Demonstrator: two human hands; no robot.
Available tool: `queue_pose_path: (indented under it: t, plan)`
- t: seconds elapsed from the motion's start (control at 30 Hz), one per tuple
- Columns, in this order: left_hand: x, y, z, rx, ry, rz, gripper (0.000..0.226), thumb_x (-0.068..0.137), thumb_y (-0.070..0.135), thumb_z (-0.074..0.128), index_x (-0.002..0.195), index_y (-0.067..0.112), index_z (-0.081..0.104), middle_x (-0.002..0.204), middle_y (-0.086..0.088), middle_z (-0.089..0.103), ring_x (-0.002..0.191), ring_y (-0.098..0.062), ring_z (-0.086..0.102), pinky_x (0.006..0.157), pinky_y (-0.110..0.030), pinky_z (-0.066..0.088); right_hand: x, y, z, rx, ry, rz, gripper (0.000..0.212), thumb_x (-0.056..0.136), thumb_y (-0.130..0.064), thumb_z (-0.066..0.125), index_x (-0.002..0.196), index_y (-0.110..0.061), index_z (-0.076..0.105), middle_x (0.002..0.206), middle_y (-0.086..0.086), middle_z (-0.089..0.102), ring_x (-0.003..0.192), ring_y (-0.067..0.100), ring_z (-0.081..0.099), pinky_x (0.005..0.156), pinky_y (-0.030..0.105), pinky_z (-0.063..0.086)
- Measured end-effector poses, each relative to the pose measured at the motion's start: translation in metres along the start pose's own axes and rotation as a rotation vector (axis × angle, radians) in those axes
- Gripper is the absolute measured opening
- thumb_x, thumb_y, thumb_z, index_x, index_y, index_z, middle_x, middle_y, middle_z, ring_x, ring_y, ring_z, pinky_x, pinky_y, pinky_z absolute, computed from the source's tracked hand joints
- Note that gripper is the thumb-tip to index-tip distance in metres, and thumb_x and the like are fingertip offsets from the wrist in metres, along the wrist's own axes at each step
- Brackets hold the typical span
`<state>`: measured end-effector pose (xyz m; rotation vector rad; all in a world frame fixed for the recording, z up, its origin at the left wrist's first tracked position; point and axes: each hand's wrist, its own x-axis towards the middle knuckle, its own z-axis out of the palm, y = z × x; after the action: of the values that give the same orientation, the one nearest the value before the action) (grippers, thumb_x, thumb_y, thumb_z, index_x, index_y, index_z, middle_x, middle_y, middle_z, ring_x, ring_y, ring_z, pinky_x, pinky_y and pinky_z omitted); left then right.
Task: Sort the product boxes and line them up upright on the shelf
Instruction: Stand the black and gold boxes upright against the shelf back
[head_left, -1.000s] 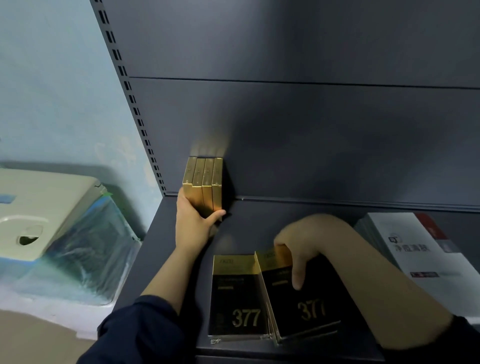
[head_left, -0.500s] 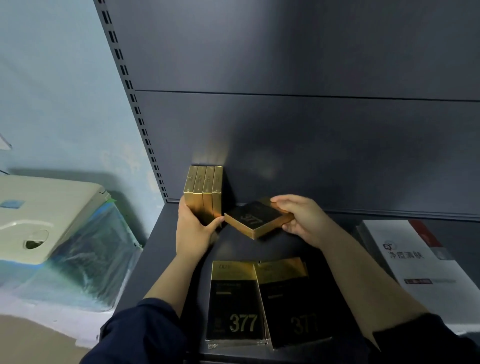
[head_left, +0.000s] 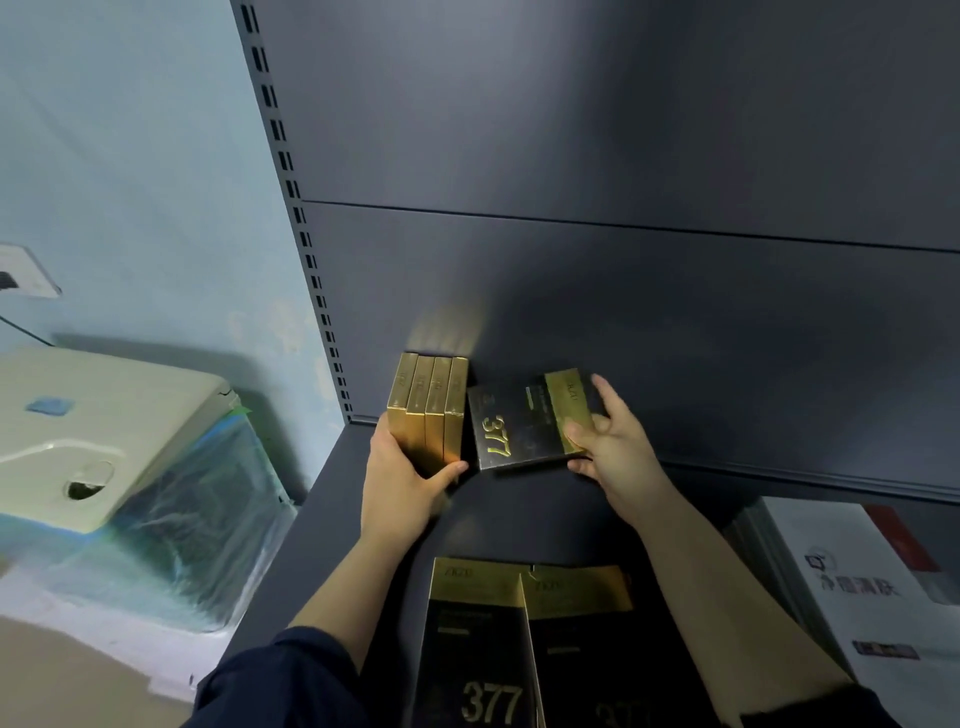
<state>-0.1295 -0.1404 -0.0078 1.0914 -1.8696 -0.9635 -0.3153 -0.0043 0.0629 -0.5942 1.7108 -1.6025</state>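
Several gold-edged boxes (head_left: 428, 402) stand upright in a tight row at the back left of the dark shelf (head_left: 519, 519). My left hand (head_left: 402, 478) clasps the front of that row, thumb on its right side. My right hand (head_left: 610, 447) holds a black and gold "377" box (head_left: 514, 431) by its gold end, tilted on edge just right of the row, its black face turned toward me. Two more "377" boxes (head_left: 478, 649) (head_left: 587, 660) lie flat side by side at the shelf's front.
White boxes with red corners (head_left: 852, 587) lie stacked flat at the right of the shelf. The slotted shelf upright (head_left: 311, 280) and dark back panel (head_left: 675, 312) bound the space. A cream plastic object (head_left: 93, 426) on wrapped sheeting sits outside, to the left.
My right hand has lifted one "377" box off the front pile, carried it back beside the upright row and turned it from flat toward on-edge. My left hand stayed on the row.
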Motion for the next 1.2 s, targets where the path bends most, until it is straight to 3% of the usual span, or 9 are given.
queue_pose_path:
  t: [0.13,0.2,0.27,0.43,0.6,0.7,0.77,0.9,1.2]
  plan:
    - [0.001,-0.002,0.001,0.009,0.006,0.004,0.100,0.057,0.042,0.089,0.136,0.029,0.030,0.135,0.001,0.051,0.124,-0.017,0.050,0.103,-0.038,0.044,0.007,-0.019,0.000,-0.347,-0.005,-0.169,0.048,0.076,0.021,0.041,0.087,-0.017,0.069,0.089,0.000,0.067,0.085,0.017,0.060,0.067,0.021,0.044]
    - [0.001,-0.003,0.001,0.014,0.005,0.004,0.102,0.056,0.043,0.089,0.138,0.029,0.028,0.137,0.001,0.050,0.126,-0.018,0.049,0.104,-0.039,0.044,0.012,-0.027,0.007,-0.429,-0.009,-0.268,0.048,0.068,0.024,0.035,0.060,-0.015,0.061,0.080,-0.001,0.064,0.085,0.020,0.060,0.070,0.017,0.046]
    - [0.002,-0.003,0.000,0.012,-0.001,0.000,0.103,0.056,0.044,0.089,0.138,0.030,0.028,0.138,0.001,0.049,0.126,-0.017,0.049,0.104,-0.037,0.043,0.020,-0.028,0.020,-0.515,-0.026,-0.338,0.047,0.066,0.026,0.036,0.055,-0.016,0.054,0.087,0.001,0.064,0.091,0.020,0.060,0.074,0.008,0.044]
    - [0.003,-0.005,0.001,-0.013,-0.008,0.015,0.101,0.055,0.043,0.089,0.135,0.034,0.029,0.135,0.005,0.049,0.124,-0.014,0.049,0.102,-0.033,0.042,0.029,-0.011,0.057,-0.723,0.006,-0.346,0.043,0.077,0.004,0.071,0.106,-0.022,0.053,0.116,-0.001,0.037,0.098,0.015,0.053,0.087,0.027,0.050]
    - [0.002,-0.003,0.000,-0.051,-0.019,0.044,0.102,0.054,0.043,0.090,0.132,0.044,0.024,0.132,0.012,0.046,0.122,-0.008,0.047,0.102,-0.031,0.040,0.025,0.008,0.064,-0.580,-0.301,-0.024,0.090,0.074,-0.005,0.075,0.141,-0.030,0.021,0.138,0.007,0.035,0.119,0.023,0.052,0.098,0.036,0.051]
    - [0.002,-0.002,-0.001,-0.062,-0.030,0.062,0.105,0.054,0.043,0.090,0.130,0.050,0.018,0.131,0.016,0.044,0.123,-0.005,0.044,0.103,-0.028,0.037,0.020,0.005,0.063,-0.798,-0.479,0.006,0.118,0.067,-0.018,0.082,0.148,-0.040,-0.002,0.158,-0.001,0.014,0.136,0.030,0.038,0.109,0.047,0.041]
    - [0.001,-0.002,-0.002,-0.074,-0.036,0.069,0.105,0.054,0.047,0.088,0.132,0.048,0.019,0.133,0.015,0.044,0.124,-0.006,0.045,0.104,-0.028,0.037,0.018,0.005,0.067,-0.780,-0.401,-0.038,0.114,0.073,-0.016,0.081,0.151,-0.032,0.000,0.160,0.002,0.014,0.139,0.029,0.035,0.111,0.046,0.038]
    - [-0.001,0.001,-0.002,-0.112,-0.034,0.063,0.100,0.052,0.047,0.088,0.127,0.048,0.022,0.127,0.018,0.046,0.119,-0.002,0.047,0.099,-0.021,0.037,0.021,0.009,0.075,-0.526,-0.269,-0.019,0.089,0.078,-0.010,0.078,0.146,-0.027,0.024,0.140,0.012,0.045,0.107,0.025,0.063,0.077,0.036,0.062]
    - [-0.001,0.002,-0.001,-0.090,0.018,0.036,0.110,0.045,0.034,0.095,0.123,0.047,0.018,0.125,0.015,0.043,0.119,-0.003,0.041,0.100,-0.024,0.033,0.003,0.000,0.043,-0.688,-0.287,-0.034,0.076,0.085,-0.025,0.072,0.146,-0.021,0.028,0.133,0.003,0.052,0.104,0.016,0.060,0.081,0.025,0.054]
